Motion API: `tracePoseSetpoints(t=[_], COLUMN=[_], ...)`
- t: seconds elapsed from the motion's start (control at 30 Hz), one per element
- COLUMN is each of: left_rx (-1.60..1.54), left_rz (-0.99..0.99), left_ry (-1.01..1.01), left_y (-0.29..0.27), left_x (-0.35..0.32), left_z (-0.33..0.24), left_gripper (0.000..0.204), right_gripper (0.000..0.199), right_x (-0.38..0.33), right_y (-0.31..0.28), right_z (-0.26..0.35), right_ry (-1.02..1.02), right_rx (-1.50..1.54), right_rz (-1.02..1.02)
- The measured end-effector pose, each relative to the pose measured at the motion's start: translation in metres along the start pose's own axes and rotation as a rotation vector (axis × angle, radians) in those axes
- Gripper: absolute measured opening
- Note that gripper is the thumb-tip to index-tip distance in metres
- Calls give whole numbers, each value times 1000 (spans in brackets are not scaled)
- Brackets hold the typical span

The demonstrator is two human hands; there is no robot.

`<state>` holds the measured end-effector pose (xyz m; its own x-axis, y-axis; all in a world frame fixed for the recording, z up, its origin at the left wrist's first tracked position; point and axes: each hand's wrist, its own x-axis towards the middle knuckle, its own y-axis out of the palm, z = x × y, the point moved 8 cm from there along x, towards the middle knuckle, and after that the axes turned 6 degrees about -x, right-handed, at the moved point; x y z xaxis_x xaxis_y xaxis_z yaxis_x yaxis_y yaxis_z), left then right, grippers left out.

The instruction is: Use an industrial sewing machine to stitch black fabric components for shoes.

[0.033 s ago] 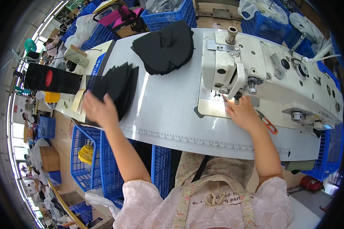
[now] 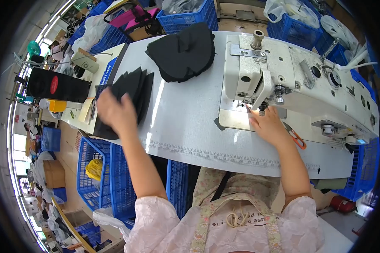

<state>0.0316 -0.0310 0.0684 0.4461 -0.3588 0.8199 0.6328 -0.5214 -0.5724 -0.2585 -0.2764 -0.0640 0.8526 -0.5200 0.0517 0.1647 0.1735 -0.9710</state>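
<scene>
My left hand (image 2: pixel 117 111) lies over a fanned stack of black fabric pieces (image 2: pixel 131 90) at the table's left side. Its thumb stands apart from the fingers, whose tips are blurred. My right hand (image 2: pixel 268 126) rests on the machine bed beside the needle area of a white sewing machine (image 2: pixel 266 63). The machine's head hides part of its fingers, and a small dark tip shows near them; what it is I cannot make out. Orange-handled scissors (image 2: pixel 297 138) lie by my right wrist. A second pile of black fabric pieces (image 2: pixel 181 55) sits at the back middle of the table.
The light table (image 2: pixel 190 122) has a ruler strip along its front edge. Blue crates (image 2: pixel 95 168) stand below left, and more blue crates (image 2: pixel 190 19) behind. A black box-shaped device (image 2: pixel 57 86) is at far left. Another person (image 2: pixel 55 50) appears in the left background.
My left hand has moved slightly to the right across the black stack. My right hand remains by the needle area. The fabric piles look the same.
</scene>
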Motion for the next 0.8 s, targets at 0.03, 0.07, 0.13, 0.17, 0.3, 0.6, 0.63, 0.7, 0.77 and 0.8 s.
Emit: tracePoseSetpoints(t=[0.03, 0.07, 0.13, 0.17, 0.3, 0.6, 0.63, 0.7, 0.77, 0.8], left_rx=[-152, -320, -366, -413, -350, -335, -609, -974, -1524, -1695], left_rz=[18, 177, 379, 515, 593, 209, 287, 281, 343, 360], left_ry=[80, 20, -110, -249, -297, -43, -239, -459, -840, -907], left_y=[18, 44, 111, 133, 143, 98, 105, 101, 111, 112], left_x=[4, 4, -14, -23, -35, -13, -11, -7, -24, -31], left_z=[-31, -56, -53, -60, -92, -125, -120, -125, -142, -154], left_gripper=[47, 44, 59, 69, 74, 51, 43, 27, 25, 24], right_gripper=[27, 27, 25, 25, 23, 25, 25, 25, 16, 16], right_x=[-1, 0, 2, 3, 4, 2, 2, 2, 2, 1], right_y=[0, -5, -7, -6, 3, -5, -4, -7, -4, -5], right_z=[-2, -9, 6, 7, 1, 0, -1, -1, -1, 0], right_ry=[10, -15, -66, -60, -97, -89, -99, -98, -55, -46], right_rx=[-19, -35, -14, -21, -21, 28, 32, 35, 64, 65], right_rz=[-19, -21, 0, -6, 48, 35, 6, -23, 57, 62])
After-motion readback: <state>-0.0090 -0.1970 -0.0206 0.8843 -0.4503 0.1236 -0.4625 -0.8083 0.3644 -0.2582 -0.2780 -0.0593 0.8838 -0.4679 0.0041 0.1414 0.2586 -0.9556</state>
